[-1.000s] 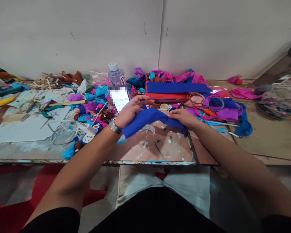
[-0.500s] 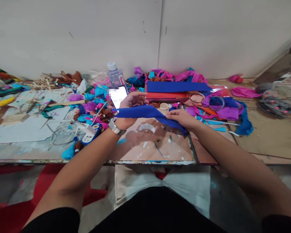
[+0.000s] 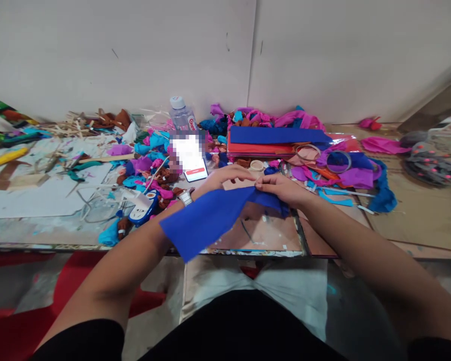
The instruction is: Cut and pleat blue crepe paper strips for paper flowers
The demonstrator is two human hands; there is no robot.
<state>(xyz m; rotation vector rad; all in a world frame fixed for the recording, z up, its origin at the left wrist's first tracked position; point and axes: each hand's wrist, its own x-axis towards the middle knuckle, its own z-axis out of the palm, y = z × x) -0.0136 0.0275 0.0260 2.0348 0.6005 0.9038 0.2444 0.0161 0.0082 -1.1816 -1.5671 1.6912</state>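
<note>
A strip of blue crepe paper (image 3: pixel 206 215) is held up over the near part of the table, its wide end fanning down to the left across my left forearm. My right hand (image 3: pixel 283 189) pinches the strip near its middle, and a shorter gathered part hangs below those fingers. My left hand (image 3: pixel 227 176), with a watch on the wrist, is behind the paper. Its fingertips meet my right fingertips at the pinched spot; the paper hides its thumb. Beyond my hands lies a flat blue piece (image 3: pixel 278 134) on a red stack (image 3: pixel 263 149).
A phone (image 3: pixel 191 158) leans by a clear bottle (image 3: pixel 182 116). Rolls of tape (image 3: pixel 338 161), purple and pink scraps, and a blue power strip (image 3: pixel 143 210) with cables lie around. Wooden sticks (image 3: pixel 86 124) are at the back left, a netted bundle (image 3: pixel 430 158) at right.
My left hand has moved right to meet my right hand at the strip. The strip's left end has swung down toward me and spread wider. The right hand stays nearly in place.
</note>
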